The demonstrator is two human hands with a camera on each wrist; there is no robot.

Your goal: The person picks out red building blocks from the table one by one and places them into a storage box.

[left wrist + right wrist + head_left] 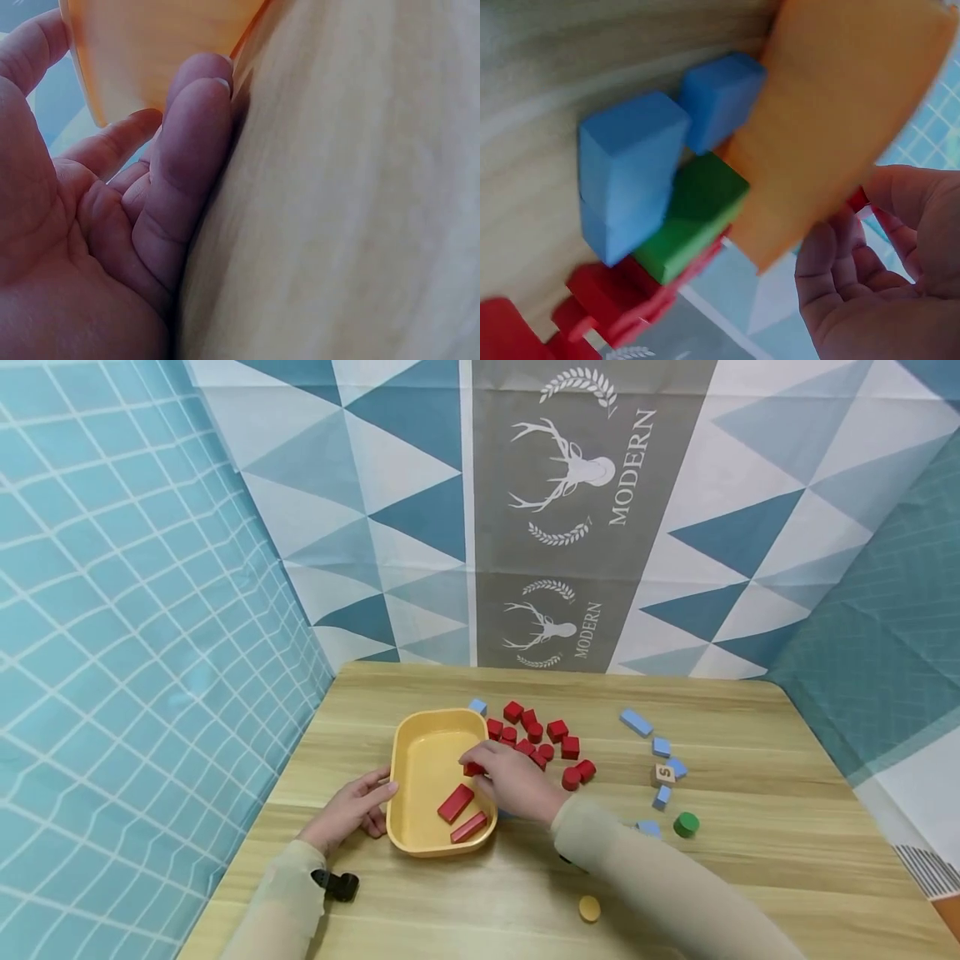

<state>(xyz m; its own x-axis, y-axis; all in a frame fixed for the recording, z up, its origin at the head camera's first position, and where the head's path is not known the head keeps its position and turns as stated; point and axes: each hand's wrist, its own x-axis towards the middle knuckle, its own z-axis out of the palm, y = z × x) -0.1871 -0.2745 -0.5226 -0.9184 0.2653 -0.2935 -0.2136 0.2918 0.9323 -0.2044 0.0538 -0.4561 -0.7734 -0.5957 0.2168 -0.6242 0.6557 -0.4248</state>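
A yellow tray [400, 760] stands on the table with two long red blocks [455, 803] lying in its near part. My right hand [517, 779] reaches over the tray's right wall and pinches a red block [472, 769] above its floor; in the right wrist view only a bit of that red block [858, 199] shows between thumb and fingers of the hand [885, 255]. At the tray's left side, my left hand [352, 810] has its thumb on the rim and its fingers along the outer wall. The left wrist view shows the hand [112, 195] against the tray [150, 52].
Several red blocks [557, 731] lie scattered right of the tray. Farther right are blue blocks [636, 722], a lettered wooden cube [663, 775] and a green cylinder [686, 825]. A yellow disc [589, 908] lies near the front. Another green block [694, 217] sits beside the tray.
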